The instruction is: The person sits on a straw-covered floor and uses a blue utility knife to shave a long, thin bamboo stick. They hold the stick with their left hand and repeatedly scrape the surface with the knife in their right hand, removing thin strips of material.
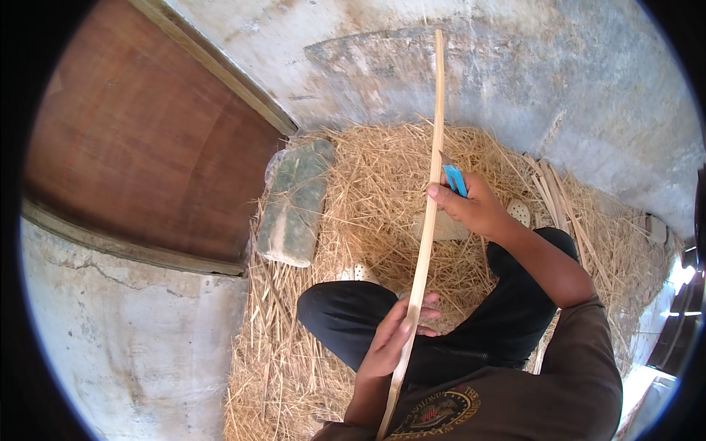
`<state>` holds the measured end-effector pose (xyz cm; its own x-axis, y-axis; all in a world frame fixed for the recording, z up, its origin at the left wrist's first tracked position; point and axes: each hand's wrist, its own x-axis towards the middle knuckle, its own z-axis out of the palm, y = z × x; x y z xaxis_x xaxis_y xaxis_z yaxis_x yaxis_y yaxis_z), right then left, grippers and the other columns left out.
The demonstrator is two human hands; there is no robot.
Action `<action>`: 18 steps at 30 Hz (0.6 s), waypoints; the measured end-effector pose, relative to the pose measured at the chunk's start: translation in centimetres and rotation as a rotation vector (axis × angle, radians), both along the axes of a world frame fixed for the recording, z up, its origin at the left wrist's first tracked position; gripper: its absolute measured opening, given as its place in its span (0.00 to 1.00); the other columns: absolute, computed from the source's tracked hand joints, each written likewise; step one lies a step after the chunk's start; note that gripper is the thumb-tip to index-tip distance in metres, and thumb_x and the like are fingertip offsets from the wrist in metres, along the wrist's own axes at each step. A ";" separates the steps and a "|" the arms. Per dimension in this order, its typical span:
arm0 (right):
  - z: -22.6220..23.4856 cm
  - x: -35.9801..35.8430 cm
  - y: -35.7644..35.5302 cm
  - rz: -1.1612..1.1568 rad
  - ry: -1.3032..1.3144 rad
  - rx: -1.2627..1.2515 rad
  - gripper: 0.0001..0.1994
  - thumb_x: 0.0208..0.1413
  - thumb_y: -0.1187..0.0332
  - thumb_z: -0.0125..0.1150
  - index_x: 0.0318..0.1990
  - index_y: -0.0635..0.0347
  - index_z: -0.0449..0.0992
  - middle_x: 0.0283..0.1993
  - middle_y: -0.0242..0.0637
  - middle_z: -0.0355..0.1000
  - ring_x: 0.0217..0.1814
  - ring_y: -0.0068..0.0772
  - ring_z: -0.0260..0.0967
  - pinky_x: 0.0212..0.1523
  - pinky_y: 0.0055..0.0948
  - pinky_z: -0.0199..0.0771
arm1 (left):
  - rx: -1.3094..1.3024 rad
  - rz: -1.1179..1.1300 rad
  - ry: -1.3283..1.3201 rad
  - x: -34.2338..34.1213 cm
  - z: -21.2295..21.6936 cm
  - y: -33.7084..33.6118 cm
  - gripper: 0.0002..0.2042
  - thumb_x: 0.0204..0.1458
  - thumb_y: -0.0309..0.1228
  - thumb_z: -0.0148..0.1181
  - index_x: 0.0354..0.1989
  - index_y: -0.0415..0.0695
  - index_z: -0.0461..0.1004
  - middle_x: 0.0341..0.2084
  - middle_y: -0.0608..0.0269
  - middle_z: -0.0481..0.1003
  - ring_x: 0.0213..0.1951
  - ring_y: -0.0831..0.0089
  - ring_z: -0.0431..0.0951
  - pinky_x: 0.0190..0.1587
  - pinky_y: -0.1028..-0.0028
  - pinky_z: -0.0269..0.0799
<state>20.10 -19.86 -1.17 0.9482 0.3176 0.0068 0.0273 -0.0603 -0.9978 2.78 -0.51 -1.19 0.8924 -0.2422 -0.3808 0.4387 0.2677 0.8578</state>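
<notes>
A long, pale wooden strip (424, 250), perhaps split bamboo, runs upright through the middle, its lower end against my brown shirt. My right hand (478, 208) is closed around a blue utility knife (454, 181). The blade touches or lies very near the strip's right edge, and my right thumb presses on the strip. Lower down, my left hand (382, 350) holds the strip near my lap. Its fingers pass behind the strip and come out on the right, slightly blurred.
Straw-like shavings (368, 176) cover the floor around my crossed legs. A greenish-grey block (296, 206) lies left. Pale perforated shoes (519, 212) show by my knees. Loose strips (555, 195) lie right. A stained wall (559, 66) stands ahead, a brown panel (147, 140) at left.
</notes>
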 end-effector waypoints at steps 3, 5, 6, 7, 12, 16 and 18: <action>-0.6 0.5 -0.4 -0.011 -0.008 -0.028 0.16 0.60 0.55 0.58 0.30 0.60 0.74 0.19 0.21 0.60 0.21 0.14 0.54 0.23 0.23 0.55 | -0.077 0.043 -0.136 -1.6 -1.3 0.7 0.19 0.66 0.33 0.41 0.62 0.38 0.59 0.34 0.52 0.74 0.27 0.74 0.74 0.28 0.79 0.70; -1.4 0.9 -0.6 -0.028 -0.061 -0.040 0.15 0.60 0.56 0.60 0.32 0.60 0.74 0.19 0.21 0.59 0.19 0.14 0.55 0.20 0.22 0.56 | -0.233 -0.016 -0.058 -2.3 -2.4 2.3 0.18 0.65 0.29 0.44 0.62 0.39 0.58 0.27 0.55 0.74 0.20 0.77 0.72 0.21 0.81 0.67; -1.4 1.0 -0.6 -0.014 -0.140 -0.115 0.17 0.59 0.54 0.60 0.31 0.60 0.73 0.18 0.23 0.60 0.18 0.16 0.56 0.20 0.23 0.57 | -0.221 0.014 -0.057 -2.6 -2.5 2.3 0.18 0.65 0.29 0.44 0.62 0.39 0.59 0.25 0.57 0.73 0.18 0.78 0.70 0.20 0.81 0.66; -1.3 1.0 -0.6 0.000 -0.220 -0.190 0.18 0.59 0.52 0.59 0.30 0.60 0.73 0.17 0.24 0.61 0.17 0.19 0.57 0.20 0.25 0.58 | -0.210 0.043 -0.056 -2.8 -2.6 2.0 0.18 0.65 0.29 0.44 0.62 0.39 0.59 0.22 0.58 0.73 0.16 0.78 0.69 0.18 0.81 0.64; 0.8 -0.5 -1.9 0.116 -0.484 -0.751 0.31 0.52 0.35 0.55 0.22 0.59 0.74 0.14 0.35 0.65 0.16 0.33 0.66 0.19 0.32 0.62 | -0.228 0.141 -0.086 -3.2 -2.4 1.9 0.18 0.65 0.29 0.45 0.62 0.39 0.61 0.21 0.59 0.72 0.14 0.80 0.67 0.17 0.83 0.62; -0.5 -2.1 -1.0 0.149 -0.663 -0.822 0.34 0.48 0.30 0.54 0.16 0.57 0.73 0.10 0.36 0.64 0.12 0.37 0.66 0.15 0.34 0.63 | -0.144 0.181 -0.119 -3.2 -1.9 1.9 0.20 0.64 0.29 0.47 0.63 0.37 0.61 0.21 0.60 0.72 0.16 0.81 0.67 0.17 0.84 0.62; -1.0 -2.1 -0.7 0.133 -0.687 -0.831 0.35 0.47 0.29 0.54 0.14 0.56 0.73 0.09 0.36 0.63 0.11 0.37 0.65 0.14 0.35 0.62 | -0.055 0.181 -0.122 -3.3 -1.5 1.8 0.20 0.64 0.29 0.48 0.63 0.36 0.61 0.21 0.62 0.71 0.18 0.83 0.67 0.17 0.85 0.62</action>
